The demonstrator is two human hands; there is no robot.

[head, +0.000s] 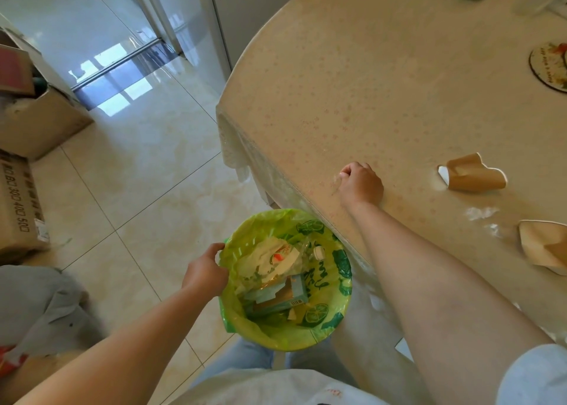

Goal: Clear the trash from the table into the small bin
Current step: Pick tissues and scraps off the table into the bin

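Two crushed paper cups remain on the counter (383,76): a brown cup (474,175) lying on its side, long axis running roughly nine to three with the torn mouth toward nine, and a paler flattened cup (543,246) near the frame's four o'clock edge. Some white crumbs or spill (480,212) sit between them. Item, right hand (362,185): resting on the counter close to its near edge, fingers curled together into a loose fist; whether something small is pinched beneath cannot be told. Brown cup lies at about three o'clock from this hand, apart from it, with bare counter between; the right hand is clearly the nearer of the two. Item, left hand (206,271): at the nine o'clock rim of the small bin (345,300), fingers clamped over the rim and its green lemon-print liner, steadying it. Bin stands on the floor, tucked against the counter edge at about six o'clock from the right hand, already holding wrappers, a flattened teal carton (280,298) and a small bottle. Judgement: the next reach is probably a sideways move of the right hand toward three o'clock, gripping the brown cup across its short axis, then carrying it back over the edge to the bin.
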